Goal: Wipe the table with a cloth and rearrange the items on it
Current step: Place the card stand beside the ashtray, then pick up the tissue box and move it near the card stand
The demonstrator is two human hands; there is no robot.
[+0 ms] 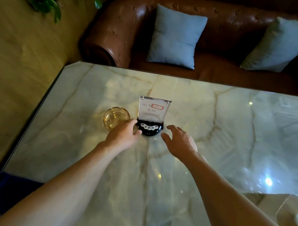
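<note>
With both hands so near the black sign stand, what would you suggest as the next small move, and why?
Probably close both hands on the stand's black base and lift it. The left hand already touches its left edge, right beside the glass ashtray; the right hand hovers open just short of the right edge. The upright acrylic sign looks top-heavy, so a two-sided grip seems safest.

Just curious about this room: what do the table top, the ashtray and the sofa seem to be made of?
Table top: marble or a marble-look slab, glossy, with veins and lamp glints. Ashtray: clear amber-tinted glass, see-through. Sofa: brown leather or imitation, shiny and button-tufted.
</note>
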